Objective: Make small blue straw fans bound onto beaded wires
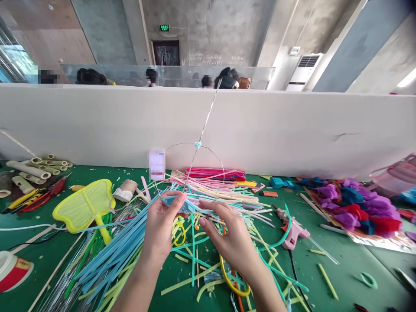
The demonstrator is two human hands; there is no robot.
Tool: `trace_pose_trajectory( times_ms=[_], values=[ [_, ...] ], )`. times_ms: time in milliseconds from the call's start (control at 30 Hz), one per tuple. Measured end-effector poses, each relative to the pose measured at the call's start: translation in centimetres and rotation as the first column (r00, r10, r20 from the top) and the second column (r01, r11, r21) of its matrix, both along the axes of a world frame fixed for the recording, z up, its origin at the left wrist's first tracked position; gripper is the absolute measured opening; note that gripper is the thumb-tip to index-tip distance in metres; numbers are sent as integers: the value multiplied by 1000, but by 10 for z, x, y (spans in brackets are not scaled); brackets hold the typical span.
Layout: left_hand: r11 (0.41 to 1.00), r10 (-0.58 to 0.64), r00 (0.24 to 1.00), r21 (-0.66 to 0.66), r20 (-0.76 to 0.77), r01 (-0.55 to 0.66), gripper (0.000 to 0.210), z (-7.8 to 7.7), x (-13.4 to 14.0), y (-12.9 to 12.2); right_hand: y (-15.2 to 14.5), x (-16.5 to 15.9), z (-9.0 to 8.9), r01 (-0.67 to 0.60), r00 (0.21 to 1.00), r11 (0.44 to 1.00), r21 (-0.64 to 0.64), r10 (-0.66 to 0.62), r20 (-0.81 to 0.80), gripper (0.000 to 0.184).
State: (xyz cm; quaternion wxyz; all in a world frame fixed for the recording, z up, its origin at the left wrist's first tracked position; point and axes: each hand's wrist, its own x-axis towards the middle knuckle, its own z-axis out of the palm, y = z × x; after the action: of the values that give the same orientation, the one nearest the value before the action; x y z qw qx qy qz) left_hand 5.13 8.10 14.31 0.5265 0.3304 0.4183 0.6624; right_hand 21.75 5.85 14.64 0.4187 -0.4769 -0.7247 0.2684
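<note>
Forearms [139,281] reached forward over a green tabletop [312,271], left hand [160,225] pinched a light-blue craft piece [190,207], right hand [232,234] arched at its edge, whether gripping was unclear.

The widest way in is low on the right, where green table [351,264] shows between the black cord [295,273] and the teal ring [368,280], a short yellow-green strip [328,281] lying across that ground. Past the cord, the pink glue gun [295,236] blocks the side of the right hand [232,234]. Left of the left hand [159,225], a thick sheaf of blue strips [113,249] crowds the surface. Between the hands, a blue piece [178,203] bridges the gap. The tall white partition [97,125] closes the back, and a leaning wire [208,115] (thin, with a curved loop spreading to either side) splits the air beyond the fingers.
</note>
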Motion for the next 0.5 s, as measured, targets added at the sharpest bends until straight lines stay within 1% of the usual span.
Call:
trace_pose_trajectory(
  times_ms=[33, 67, 100, 133, 167, 200, 267, 333, 400, 467, 500],
  values=[
    [1000, -10, 1000, -5, -5, 10, 34, -1, 2, -1, 1, -2, -1, 22, 1000, 999, 24, -22, -8, 37],
    [1000, -13, 1000, -8, -8, 13, 34, -1, 4, -1, 1, -5, -3, 46, 998, 998, 41, -44, -37, 40],
    [1000, -14, 1000, -11, -11, 14, 34, -2, 7, -2, 2, -8, -5, 76, 993, 996, 49, -71, -90, 36],
    [1000, -9, 1000, -9, -14, 9, 35, -3, 9, -2, 4, -10, -8, 104, 983, 994, 43, -96, -158, 28],
    [1000, 0, 1000, -1, -16, 0, 35, -4, 12, -2, 5, -12, -11, 122, 966, 992, 26, -113, -232, 19],
    [1000, 12, 1000, 11, -17, -12, 35, -5, 13, -2, 7, -14, -13, 129, 944, 992, 0, -122, -307, 14],
    [999, 19, 1000, 31, -15, -18, 34, -5, 15, -2, 12, -14, -18, 109, 898, 992, -57, -123, -423, 17],
    [999, -37, 999, 22, -27, 38, 33, -4, 13, -2, 17, -11, -23, 78, 865, 993, -93, -114, -488, 18],
    [989, -147, 987, -9, -68, 147, 30, -2, 9, -2, 22, -5, -25, 79, 850, 991, -112, -126, -511, 18],
    [970, -243, 963, -43, -117, 240, 29, -1, 5, -1, 24, 1, -26, 84, 860, 989, -125, -135, -492, 19],
    [964, -266, 954, -58, -136, 261, 29, -1, 3, 0, 25, 3, -26, 85, 869, 988, -132, -139, -476, 19]
  ],
)
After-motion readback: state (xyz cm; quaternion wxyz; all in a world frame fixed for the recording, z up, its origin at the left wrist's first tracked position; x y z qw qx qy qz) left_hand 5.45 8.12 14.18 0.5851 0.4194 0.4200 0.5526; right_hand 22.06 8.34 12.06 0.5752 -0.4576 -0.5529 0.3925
